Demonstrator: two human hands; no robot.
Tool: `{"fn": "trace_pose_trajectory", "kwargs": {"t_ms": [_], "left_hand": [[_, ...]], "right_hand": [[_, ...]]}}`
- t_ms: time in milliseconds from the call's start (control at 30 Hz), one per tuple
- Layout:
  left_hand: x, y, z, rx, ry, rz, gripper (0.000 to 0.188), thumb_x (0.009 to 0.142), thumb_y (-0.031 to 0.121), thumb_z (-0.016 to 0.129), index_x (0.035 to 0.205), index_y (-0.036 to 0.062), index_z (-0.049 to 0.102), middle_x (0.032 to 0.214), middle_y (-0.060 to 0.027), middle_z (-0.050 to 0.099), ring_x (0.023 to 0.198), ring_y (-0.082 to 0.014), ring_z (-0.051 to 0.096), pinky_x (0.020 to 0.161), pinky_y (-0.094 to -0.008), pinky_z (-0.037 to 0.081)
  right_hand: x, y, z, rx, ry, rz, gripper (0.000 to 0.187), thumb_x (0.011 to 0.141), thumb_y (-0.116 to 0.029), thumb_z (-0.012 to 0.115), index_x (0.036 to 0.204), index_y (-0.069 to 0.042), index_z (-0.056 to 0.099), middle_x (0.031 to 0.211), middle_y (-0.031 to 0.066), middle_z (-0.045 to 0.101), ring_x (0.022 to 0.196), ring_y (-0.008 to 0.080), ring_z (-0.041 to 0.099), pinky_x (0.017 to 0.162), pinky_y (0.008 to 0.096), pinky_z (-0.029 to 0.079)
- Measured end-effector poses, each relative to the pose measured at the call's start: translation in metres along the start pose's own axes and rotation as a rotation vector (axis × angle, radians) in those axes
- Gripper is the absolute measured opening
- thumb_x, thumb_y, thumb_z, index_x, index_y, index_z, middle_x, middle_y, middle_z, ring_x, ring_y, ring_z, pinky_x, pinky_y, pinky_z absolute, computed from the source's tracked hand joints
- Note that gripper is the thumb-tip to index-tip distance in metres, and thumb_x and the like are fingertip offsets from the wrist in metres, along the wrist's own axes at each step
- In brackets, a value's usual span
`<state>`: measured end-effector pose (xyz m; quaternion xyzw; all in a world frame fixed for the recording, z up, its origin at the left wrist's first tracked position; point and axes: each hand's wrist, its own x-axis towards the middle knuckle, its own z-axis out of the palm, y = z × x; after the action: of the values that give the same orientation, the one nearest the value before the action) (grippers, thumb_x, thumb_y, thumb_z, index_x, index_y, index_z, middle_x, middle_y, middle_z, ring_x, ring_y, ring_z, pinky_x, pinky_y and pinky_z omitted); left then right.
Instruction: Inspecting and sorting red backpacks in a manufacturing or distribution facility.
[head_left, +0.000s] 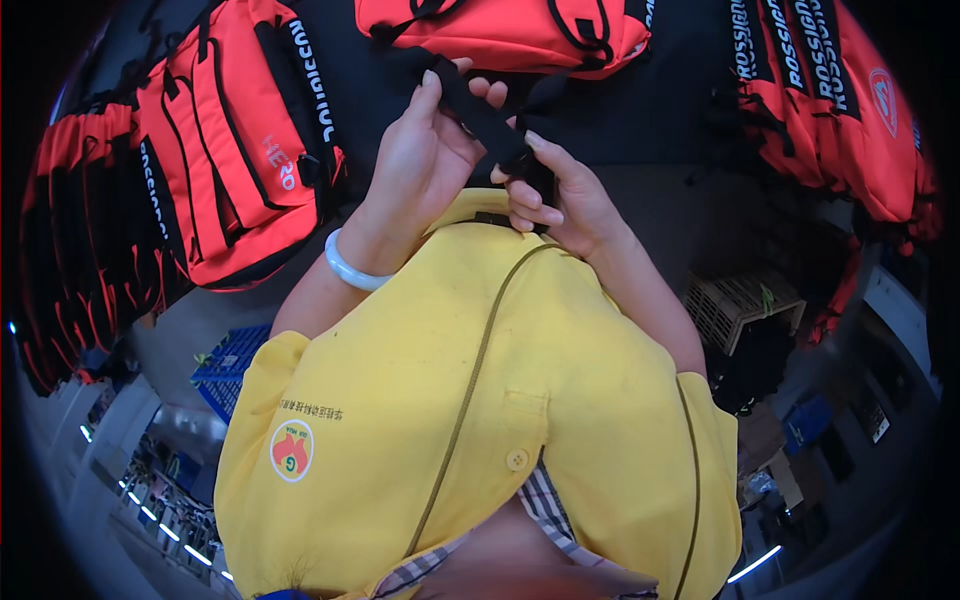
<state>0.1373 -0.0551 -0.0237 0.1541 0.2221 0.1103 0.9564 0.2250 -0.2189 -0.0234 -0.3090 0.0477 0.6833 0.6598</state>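
Black strap (478,112) just on the near side of the red bag (500,40), which lies on the dark table (670,115). Left grip (432,135), closer to the bag, pinches the strap's upper stretch; right grip (562,188), farther from the bag, clasps the lower part. Step appears to be strap adjustment or threading; next move probably calls for a steady left hold while the right feeds webbing, buckle too dark to tell
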Motion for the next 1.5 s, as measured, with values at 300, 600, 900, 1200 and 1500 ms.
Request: {"fn": "trace_pose_trajectory", "kwargs": {"t_ms": [300, 600, 900, 1200, 1500], "left_hand": [[-0.001, 0.016, -0.01, 0.03, 0.057, -0.016, 0.038, 0.103, 0.023, 0.048, 0.137, 0.0069, 0.043, 0.083, 0.0012, 0.04, 0.073, -0.0113, 0.041, 0.071, -0.0283, 0.039], [-0.02, -0.007, 0.006, 0.437, 0.015, -0.291, 0.037, 0.098, 0.02, 0.06, 0.129, 0.0006, 0.056, 0.087, 0.0033, 0.058, 0.069, -0.0023, 0.043, 0.064, -0.0202, 0.038], [-0.022, -0.014, 0.005, 0.714, 0.013, -0.353, 0.04, 0.088, 0.014, 0.071, 0.123, -0.0017, 0.06, 0.079, 0.0038, 0.056, 0.066, -0.0044, 0.045, 0.061, -0.022, 0.04], [-0.027, -0.006, 0.011, 0.689, -0.003, -0.394, 0.042, 0.091, 0.009, 0.068, 0.131, 0.0028, 0.056, 0.087, 0.0053, 0.051, 0.065, -0.0011, 0.042, 0.059, -0.0179, 0.035], [-0.032, -0.003, 0.014, 0.557, 0.051, -0.45, 0.045, 0.09, 0.011, 0.07, 0.131, 0.0019, 0.055, 0.088, 0.0038, 0.05, 0.065, -0.0026, 0.042, 0.059, -0.02, 0.038]], "right_hand": [[-0.003, 0.005, -0.015, 0.139, -0.002, -0.118, 0.04, 0.105, -0.032, 0.041, 0.108, 0.004, 0.058, 0.079, 0.0071, 0.06, 0.056, 0.0121, 0.051, 0.064, 0.0309, 0.051], [0.0, 0.007, -0.013, -0.41, 0.288, -0.468, 0.037, 0.105, -0.023, 0.042, 0.125, 0.003, 0.057, 0.129, 0.013, 0.059, 0.118, 0.0188, 0.056, 0.102, 0.035, 0.043], [-0.007, 0.028, -0.079, -0.36, 0.512, -0.441, 0.025, 0.099, -0.029, 0.057, 0.095, -0.004, 0.06, 0.085, 0.0024, 0.062, 0.078, 0.0118, 0.059, 0.071, 0.0261, 0.047], [-0.021, 0.068, -0.193, -1.484, 0.734, 0.395, 0.055, 0.076, -0.034, 0.078, 0.118, 0.0, 0.065, 0.104, 0.0164, 0.069, 0.101, 0.0261, 0.068, 0.087, 0.0356, 0.053], [-0.083, 0.057, -0.169, -1.517, 0.776, 0.241, 0.045, 0.079, -0.02, 0.076, 0.117, 0.003, 0.066, 0.106, 0.0227, 0.067, 0.102, 0.0331, 0.066, 0.089, 0.0376, 0.052]]}}
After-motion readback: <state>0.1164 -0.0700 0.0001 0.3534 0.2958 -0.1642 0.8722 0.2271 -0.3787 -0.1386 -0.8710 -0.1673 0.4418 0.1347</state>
